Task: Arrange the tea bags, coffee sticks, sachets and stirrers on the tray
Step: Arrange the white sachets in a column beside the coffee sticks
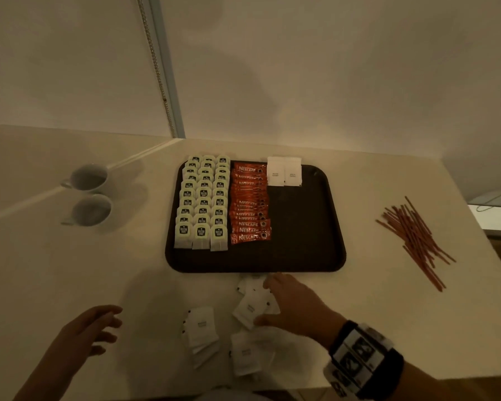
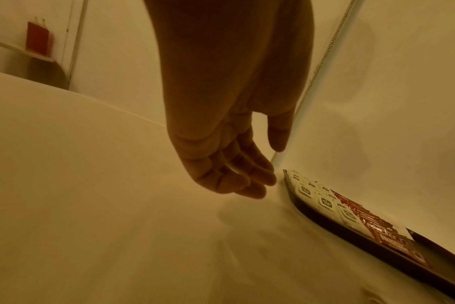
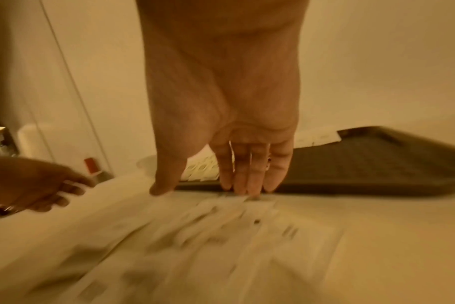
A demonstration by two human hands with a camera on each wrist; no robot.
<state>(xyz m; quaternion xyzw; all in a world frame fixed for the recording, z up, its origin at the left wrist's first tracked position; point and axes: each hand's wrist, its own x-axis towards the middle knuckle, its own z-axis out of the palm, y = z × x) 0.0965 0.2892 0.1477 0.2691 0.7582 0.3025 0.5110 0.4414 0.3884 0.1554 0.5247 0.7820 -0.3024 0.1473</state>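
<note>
Dark brown tray (image 1: 307, 227) sits mid-counter, and its whole right half is bare. Tea bags (image 1: 203, 204) fill the left side in three neat columns, coffee sticks (image 1: 250, 204) run in a column right beside them, and two white sachets (image 1: 284, 175) lean over the far rim.

Your right hand (image 1: 292, 302) is flat on the loose sachets (image 1: 252, 308) just in front of the tray's near edge, fingers straight and spread, fingertips (image 3: 243, 188) down on the paper close to the rim, not gripping anything. More sachets are stacked to the left (image 1: 201, 331) and nearer the counter's front edge.

Your left hand (image 1: 90, 328) hovers over bare counter (image 1: 70, 270), well left of the pile, fingers loosely relaxed and holding nothing.

Stirrers (image 1: 417, 238) lie in a loose heap well to the right, near the counter's right edge. Two cups (image 1: 90, 195) stand off to the left of the tray.
</note>
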